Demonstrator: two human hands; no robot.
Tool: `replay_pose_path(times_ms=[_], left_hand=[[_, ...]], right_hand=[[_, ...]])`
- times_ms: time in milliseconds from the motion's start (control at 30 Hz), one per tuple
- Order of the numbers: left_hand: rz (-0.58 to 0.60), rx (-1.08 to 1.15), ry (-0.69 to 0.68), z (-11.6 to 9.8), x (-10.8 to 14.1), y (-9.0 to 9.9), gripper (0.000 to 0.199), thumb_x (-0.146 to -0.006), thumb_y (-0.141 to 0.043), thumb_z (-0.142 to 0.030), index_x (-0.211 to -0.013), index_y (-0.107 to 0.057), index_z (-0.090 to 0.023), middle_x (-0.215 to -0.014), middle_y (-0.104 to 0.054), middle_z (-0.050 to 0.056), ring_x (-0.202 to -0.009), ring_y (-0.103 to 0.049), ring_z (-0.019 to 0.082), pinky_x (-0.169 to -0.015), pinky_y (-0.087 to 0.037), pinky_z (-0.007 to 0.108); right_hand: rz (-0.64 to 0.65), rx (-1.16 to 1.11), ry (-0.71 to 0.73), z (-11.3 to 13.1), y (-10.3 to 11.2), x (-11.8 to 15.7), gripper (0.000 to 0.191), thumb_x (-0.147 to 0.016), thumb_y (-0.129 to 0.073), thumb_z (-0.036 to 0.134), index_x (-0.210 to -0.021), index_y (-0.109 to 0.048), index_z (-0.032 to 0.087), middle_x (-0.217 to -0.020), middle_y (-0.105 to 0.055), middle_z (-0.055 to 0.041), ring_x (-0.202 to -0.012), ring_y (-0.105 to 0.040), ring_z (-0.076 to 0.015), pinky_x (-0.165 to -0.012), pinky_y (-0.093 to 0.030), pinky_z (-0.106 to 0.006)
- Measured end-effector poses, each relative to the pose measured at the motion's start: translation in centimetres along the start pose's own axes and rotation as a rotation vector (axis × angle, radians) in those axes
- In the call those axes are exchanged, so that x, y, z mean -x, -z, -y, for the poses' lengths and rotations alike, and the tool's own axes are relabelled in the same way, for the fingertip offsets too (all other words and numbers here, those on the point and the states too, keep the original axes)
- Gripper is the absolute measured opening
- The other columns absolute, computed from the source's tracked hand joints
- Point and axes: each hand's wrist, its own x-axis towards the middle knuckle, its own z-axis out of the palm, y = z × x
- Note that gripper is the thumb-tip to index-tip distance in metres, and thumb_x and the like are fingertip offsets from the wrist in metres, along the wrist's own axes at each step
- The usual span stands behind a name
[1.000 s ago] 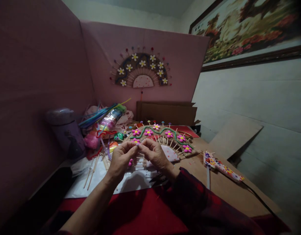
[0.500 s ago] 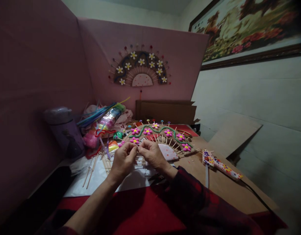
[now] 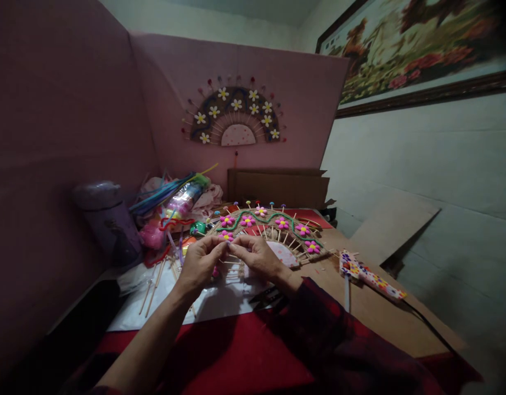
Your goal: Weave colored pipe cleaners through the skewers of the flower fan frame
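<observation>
My left hand [image 3: 203,262] and my right hand [image 3: 255,255] meet at the fingertips, each in a pinch. Whatever lies between them is too small and hidden to name; a tiny dark bit shows there. Just beyond them lies a half-round fan [image 3: 269,225] of sticks and twine, bearing pink clay flowers [image 3: 281,223], a wavy green strip and small coloured balls on stick ends along its top. At its base is a pale half-disc [image 3: 282,254] with dots. My hands cover the fan's left part.
A glue gun [image 3: 370,276] with a flower-pattern cover lies at right, its cable trailing. Thin sticks [image 3: 156,285] and scissors [image 3: 267,298] rest near the front. Clay packets [image 3: 187,198] and a purple bottle [image 3: 108,222] stand left. A similar fan [image 3: 236,112] hangs on the pink panel.
My hands stay pinched together, shifting slightly left and down, with a small turn of the fingers. The camera view has moved a little. The fan lies where it was.
</observation>
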Motion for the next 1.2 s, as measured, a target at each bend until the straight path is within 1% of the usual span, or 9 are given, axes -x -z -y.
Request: replay_pose_path(times_ms=[100,200,300,433,500,667,833,1067,1200], left_hand=[[-0.009,-0.071,-0.052,0.5,-0.1,-0.1,0.025,-0.071,-0.061,-0.036,-0.077,-0.059,-0.012,-0.059,-0.053,-0.002,-0.043,-0.050,0.009,-0.040,-0.041,0.022],[0.025,-0.182,-0.089,0.5,-0.1,0.1,0.023,-0.074,-0.058,-0.036,-0.078,-0.059,-0.013,-0.060,-0.052,-0.002,-0.043,-0.048,0.009,-0.039,-0.039,0.021],[0.119,-0.326,-0.113,0.0,0.0,0.5,0.020,-0.077,-0.054,-0.034,-0.076,-0.057,-0.015,-0.058,-0.050,-0.003,-0.044,-0.047,0.008,-0.041,-0.037,0.020],[0.278,-0.518,-0.147,-0.7,0.2,0.9,0.024,-0.081,-0.046,-0.034,-0.065,-0.051,-0.016,-0.056,-0.048,-0.003,-0.047,-0.044,0.009,-0.043,-0.033,0.019],[0.311,-0.568,-0.162,-0.8,0.3,1.0,0.026,-0.083,-0.043,-0.033,-0.065,-0.049,-0.017,-0.055,-0.047,-0.003,-0.047,-0.041,0.008,-0.042,-0.030,0.019],[0.300,-0.590,-0.194,-0.2,0.2,1.1,0.026,-0.086,-0.038,-0.033,-0.068,-0.048,-0.017,-0.057,-0.044,-0.003,-0.051,-0.039,0.009,-0.046,-0.029,0.021],[0.292,-0.637,-0.213,0.6,0.2,1.0,0.026,-0.086,-0.037,-0.034,-0.066,-0.044,-0.018,-0.059,-0.041,-0.004,-0.053,-0.038,0.009,-0.049,-0.029,0.022],[0.197,-0.783,-0.269,0.9,0.4,0.3,0.022,-0.083,-0.036,-0.025,-0.064,-0.044,-0.018,-0.059,-0.046,-0.003,-0.057,-0.041,0.011,-0.056,-0.029,0.025],[0.136,-0.805,-0.299,1.3,0.5,-0.1,0.019,-0.082,-0.037,-0.022,-0.064,-0.043,-0.019,-0.061,-0.046,-0.002,-0.058,-0.042,0.012,-0.057,-0.029,0.025]], right_hand=[[-0.011,0.034,0.022,-0.2,-0.2,0.0,0.021,-0.081,-0.051,0.031,-0.068,-0.054,0.015,-0.063,-0.049,0.0020,-0.059,-0.042,-0.0092,-0.053,-0.034,-0.021],[-0.020,0.045,0.028,-0.3,-0.2,0.1,0.018,-0.079,-0.050,0.027,-0.065,-0.050,0.016,-0.061,-0.045,0.0033,-0.057,-0.040,-0.0087,-0.052,-0.032,-0.020],[0.006,0.089,0.052,0.0,0.3,0.1,0.015,-0.077,-0.051,0.021,-0.063,-0.050,0.016,-0.059,-0.044,0.0041,-0.057,-0.039,-0.0085,-0.053,-0.030,-0.020],[0.119,0.120,0.061,0.4,1.1,0.2,0.012,-0.075,-0.052,0.017,-0.063,-0.051,0.016,-0.059,-0.043,0.0047,-0.057,-0.039,-0.0082,-0.054,-0.030,-0.020],[0.171,0.139,0.048,0.5,1.4,0.2,0.013,-0.076,-0.052,0.019,-0.064,-0.051,0.016,-0.059,-0.043,0.0047,-0.057,-0.039,-0.0081,-0.054,-0.031,-0.020],[0.209,0.227,0.035,0.2,1.5,0.2,0.017,-0.082,-0.047,0.025,-0.067,-0.049,0.016,-0.060,-0.042,0.0043,-0.058,-0.040,-0.0087,-0.053,-0.030,-0.020],[0.201,0.224,0.077,0.0,1.3,0.1,0.013,-0.079,-0.046,0.019,-0.066,-0.047,0.017,-0.060,-0.040,0.0046,-0.058,-0.038,-0.0087,-0.054,-0.029,-0.020],[0.073,0.270,0.103,-1.0,0.0,0.5,0.014,-0.076,-0.043,0.016,-0.062,-0.040,0.018,-0.057,-0.037,0.0061,-0.055,-0.035,-0.0082,-0.052,-0.025,-0.021],[0.043,0.331,0.093,-0.8,-0.1,0.6,0.015,-0.076,-0.043,0.017,-0.061,-0.039,0.018,-0.056,-0.037,0.0062,-0.053,-0.035,-0.0081,-0.052,-0.023,-0.021]])
